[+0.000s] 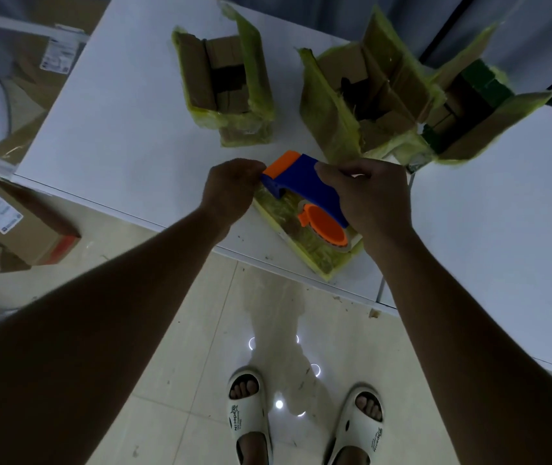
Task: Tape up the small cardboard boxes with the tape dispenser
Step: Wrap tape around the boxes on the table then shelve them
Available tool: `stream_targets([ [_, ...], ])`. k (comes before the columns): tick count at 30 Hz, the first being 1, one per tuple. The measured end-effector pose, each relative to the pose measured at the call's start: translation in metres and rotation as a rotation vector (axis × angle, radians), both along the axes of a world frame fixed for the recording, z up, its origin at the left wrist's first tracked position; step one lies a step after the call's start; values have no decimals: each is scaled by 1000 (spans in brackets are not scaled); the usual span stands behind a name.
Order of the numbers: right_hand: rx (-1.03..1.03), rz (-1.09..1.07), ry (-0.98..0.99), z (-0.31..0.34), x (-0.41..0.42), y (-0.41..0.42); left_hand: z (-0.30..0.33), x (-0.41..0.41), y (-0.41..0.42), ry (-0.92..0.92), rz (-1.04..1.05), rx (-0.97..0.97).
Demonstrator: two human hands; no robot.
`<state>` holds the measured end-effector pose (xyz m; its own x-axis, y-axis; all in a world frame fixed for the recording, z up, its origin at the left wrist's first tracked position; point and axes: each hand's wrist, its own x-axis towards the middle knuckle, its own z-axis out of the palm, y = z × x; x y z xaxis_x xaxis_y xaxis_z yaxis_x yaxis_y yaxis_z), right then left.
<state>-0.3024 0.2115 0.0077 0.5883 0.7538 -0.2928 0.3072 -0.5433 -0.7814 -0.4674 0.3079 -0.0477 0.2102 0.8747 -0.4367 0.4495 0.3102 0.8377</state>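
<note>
The tape dispenser (308, 189), blue with an orange blade guard and orange hub, sits over a closed small box (315, 243) wrapped in yellowish tape, which lies at the near edge of the white counter (117, 129). The right hand (372, 199) has its grip clamped around the dispenser's blue body, fingers curled over the top. The left hand (231, 189) is at the orange front end of the dispenser with its fingers curled in; it appears to pinch something there, but what it holds cannot be made out. Further in on the counter stand three open boxes with yellow-taped flaps raised: one (227, 85) toward the middle, a second (358, 102) to its right, and a third (469, 112) touching the second, toward the far right edge. On the tiled floor (200, 330) left of the counter lies a labelled carton (22, 223). The person's feet wear white slippers (247, 411).
</note>
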Motion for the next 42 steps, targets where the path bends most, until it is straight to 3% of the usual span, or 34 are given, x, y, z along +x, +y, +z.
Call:
stream_targets([
  [4,-2,-3,-11,0,3,-4,3,4,8,-71,14,-237],
  [11,1,4,24,-4,5,-10,2,1,14,-27,-166,13],
  [18,14,-17,-13,-4,5,-14,3,0,16,-159,-224,-49],
  [26,83,-50,24,5,7,-19,6,3,18,-10,-199,23],
  [42,93,-80,132,0,10,-18,15,-1,23,-49,-297,-146],
])
